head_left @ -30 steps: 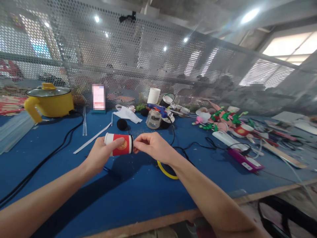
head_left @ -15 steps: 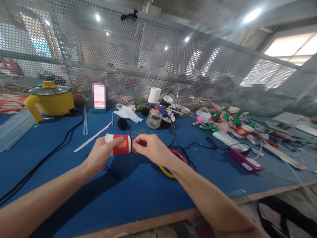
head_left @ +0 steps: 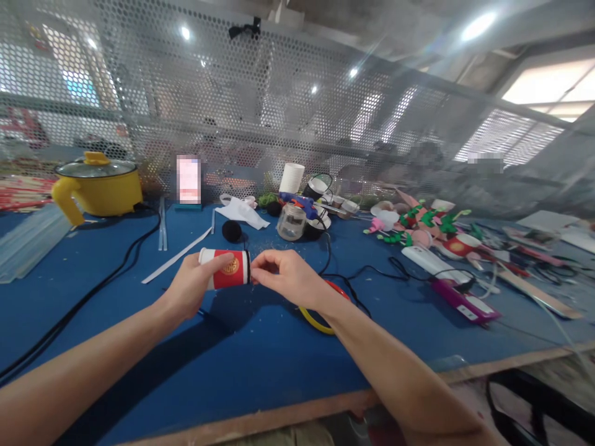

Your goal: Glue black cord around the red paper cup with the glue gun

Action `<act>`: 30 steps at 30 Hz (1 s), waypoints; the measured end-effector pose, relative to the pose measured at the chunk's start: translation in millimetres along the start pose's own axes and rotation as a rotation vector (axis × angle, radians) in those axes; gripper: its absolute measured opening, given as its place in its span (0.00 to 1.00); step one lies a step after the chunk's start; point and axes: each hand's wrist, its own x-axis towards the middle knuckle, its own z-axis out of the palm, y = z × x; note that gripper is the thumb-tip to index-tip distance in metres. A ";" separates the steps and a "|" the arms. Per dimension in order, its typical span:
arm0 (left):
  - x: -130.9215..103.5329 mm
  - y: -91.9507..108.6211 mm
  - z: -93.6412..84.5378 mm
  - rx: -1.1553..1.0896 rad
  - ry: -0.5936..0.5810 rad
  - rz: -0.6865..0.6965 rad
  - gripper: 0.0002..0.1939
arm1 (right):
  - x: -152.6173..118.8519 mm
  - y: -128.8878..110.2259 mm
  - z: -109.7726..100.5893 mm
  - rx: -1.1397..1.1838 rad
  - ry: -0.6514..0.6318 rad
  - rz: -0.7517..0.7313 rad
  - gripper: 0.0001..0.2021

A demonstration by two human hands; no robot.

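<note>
A red and white paper cup (head_left: 236,277) with a gold emblem lies sideways in my left hand (head_left: 188,286), whose thumb presses along its side. The cup's right end has a black rim. My right hand (head_left: 289,277) is closed in a pinch against that rim; what its fingertips hold is too small to make out. Just behind the cup is a round black disc (head_left: 231,231) on the blue table (head_left: 260,365). Yellow and red rings (head_left: 316,322) lie partly under my right wrist.
Behind my hands are a glass jar (head_left: 291,223), a blue glue gun (head_left: 297,202) and white cups (head_left: 292,178). A yellow pot (head_left: 105,193) stands at left. Craft flowers (head_left: 421,226) and a purple power strip (head_left: 465,302) lie at right. Black cables cross the table.
The view has shifted slightly, so things sit a little further right. Both hands keep nearly the same pose on the cup, with only a small change in the right fingertips at the rim.
</note>
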 end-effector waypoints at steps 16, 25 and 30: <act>5.5 3.4 -10.9 0.153 0.041 0.187 0.08 | 5.6 5.0 -13.1 0.216 0.237 -0.011 0.11; -9.7 1.3 -8.9 0.639 -0.110 0.577 0.08 | 11.8 6.1 0.6 0.756 -0.053 0.287 0.19; -11.3 5.1 -9.9 0.754 -0.275 0.728 0.05 | 12.9 7.4 4.0 0.914 -0.043 0.353 0.15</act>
